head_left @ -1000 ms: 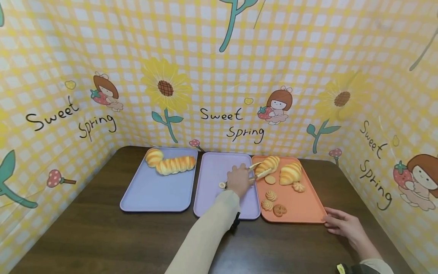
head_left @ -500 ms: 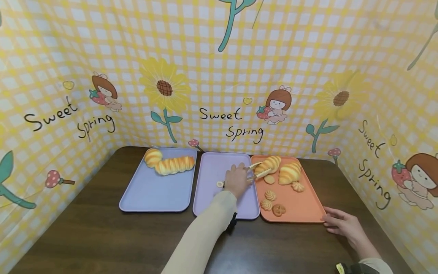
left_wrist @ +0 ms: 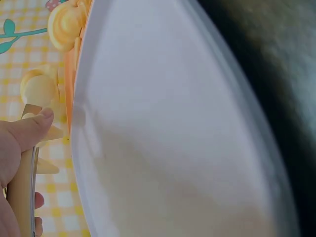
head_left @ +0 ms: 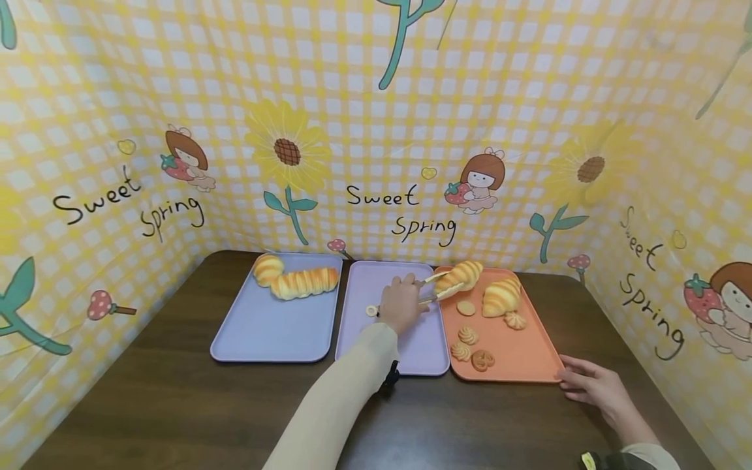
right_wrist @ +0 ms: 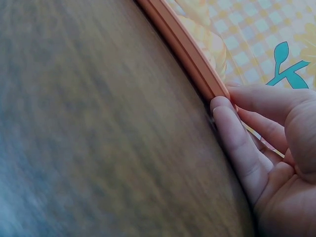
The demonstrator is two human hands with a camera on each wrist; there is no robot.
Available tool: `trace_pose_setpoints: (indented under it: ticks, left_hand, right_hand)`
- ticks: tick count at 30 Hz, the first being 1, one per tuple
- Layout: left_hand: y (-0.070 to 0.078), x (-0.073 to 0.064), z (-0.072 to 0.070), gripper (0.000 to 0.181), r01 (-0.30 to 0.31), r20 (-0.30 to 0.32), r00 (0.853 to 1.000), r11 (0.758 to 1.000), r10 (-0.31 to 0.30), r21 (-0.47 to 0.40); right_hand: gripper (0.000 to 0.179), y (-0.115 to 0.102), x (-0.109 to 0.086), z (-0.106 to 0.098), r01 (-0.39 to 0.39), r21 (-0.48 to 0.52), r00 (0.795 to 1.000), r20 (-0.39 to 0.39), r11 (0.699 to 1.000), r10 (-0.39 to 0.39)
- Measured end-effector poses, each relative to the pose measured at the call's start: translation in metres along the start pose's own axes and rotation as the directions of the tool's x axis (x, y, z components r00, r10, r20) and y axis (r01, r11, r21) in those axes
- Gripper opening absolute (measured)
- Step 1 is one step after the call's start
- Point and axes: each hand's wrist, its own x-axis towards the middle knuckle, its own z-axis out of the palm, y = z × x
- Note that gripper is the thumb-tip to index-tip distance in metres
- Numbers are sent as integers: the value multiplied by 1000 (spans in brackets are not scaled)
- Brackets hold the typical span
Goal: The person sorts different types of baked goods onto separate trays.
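Observation:
My left hand grips a pair of tongs above the lilac tray. The tongs' tips clasp a striped, golden bread roll over the back left corner of the orange tray. In the left wrist view, my thumb lies along the tongs, with the bread roll beyond. My right hand holds the orange tray's front right corner. In the right wrist view, thumb and fingers pinch that tray's rim.
Another striped roll, swirl cookies, a round biscuit and a pretzel-shaped cookie lie on the orange tray. At left, a blue tray bears a long bread and a small roll. A patterned cloth surrounds the table.
My left hand has shifted slightly left and back with the tongs. The clasped bread roll has risen a little, away from the round biscuit. My right hand stays at the tray corner.

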Motion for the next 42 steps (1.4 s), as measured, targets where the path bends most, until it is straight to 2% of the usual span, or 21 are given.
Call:
trace_pose_setpoints:
  ticks: [9,17,21,29,42]
  left_hand:
    - [-15,-4,0,58,-65,-33,997,998,65,-3]
    - [-22,-10,-8,58,-81,-1,997,996,81,24]
    - [-24,-15,-12,59,-103,12,995,994,103,36]
    - [-32,-27,-15,58,-128,-11,992,992,128,7]
    - [-44,-50,-36,60,-193,-53,980,981,192,-29]
  right_hand:
    - [24,1,0,0,-10,-19,1000,-11,1000,10]
    - [25,-1,-1,-1,3,-21,1000,-6,1000,-3]
    - [26,-2,-1,-1,-8,-30,1000,-4,1000,8]
    - [27,-1,-1,-1,-8,-23,1000,3,1000,8]
    - [31,0,-1,-1,-7,-21,1000,2,1000,7]
